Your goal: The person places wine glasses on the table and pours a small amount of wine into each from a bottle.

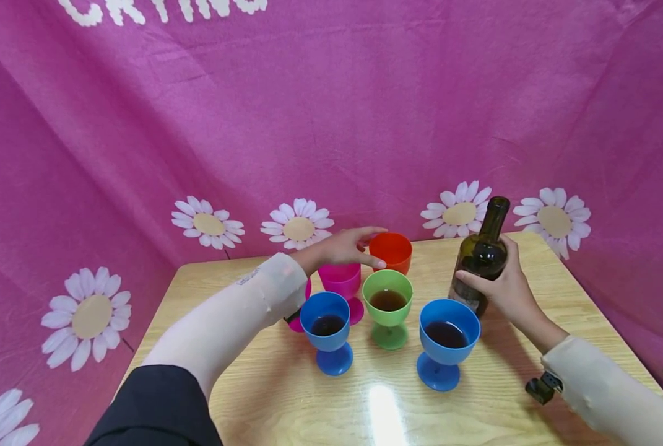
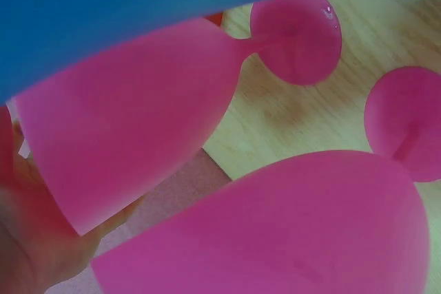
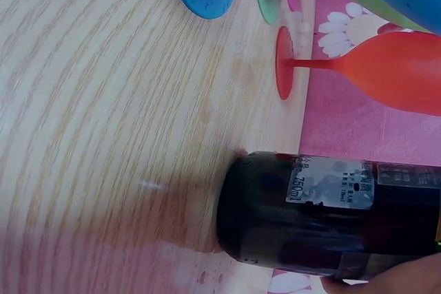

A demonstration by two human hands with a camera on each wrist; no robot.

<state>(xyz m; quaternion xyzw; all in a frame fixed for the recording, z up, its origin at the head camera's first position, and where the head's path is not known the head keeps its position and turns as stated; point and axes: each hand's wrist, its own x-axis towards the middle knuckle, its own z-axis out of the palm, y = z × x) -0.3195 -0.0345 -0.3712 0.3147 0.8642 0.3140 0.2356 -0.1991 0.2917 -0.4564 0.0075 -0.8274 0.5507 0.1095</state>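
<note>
An orange goblet (image 1: 391,248) stands at the back of the group, and my left hand (image 1: 346,248) grips its left side near the rim, thumb in front and fingers behind. In the left wrist view the hand (image 2: 52,246) is partly hidden behind a pink goblet (image 2: 138,115). My right hand (image 1: 501,282) grips a dark green wine bottle (image 1: 483,254) round its body, with the neck upward. In the right wrist view the bottle's base (image 3: 238,215) is close to the tabletop; contact is hard to tell.
Two blue goblets (image 1: 325,313) and a green goblet (image 1: 388,297) hold dark liquid. A pink goblet (image 1: 340,280) stands under my left forearm, with another pink one mostly hidden. All stand on a wooden table (image 1: 286,402) before a pink cloth (image 1: 331,124).
</note>
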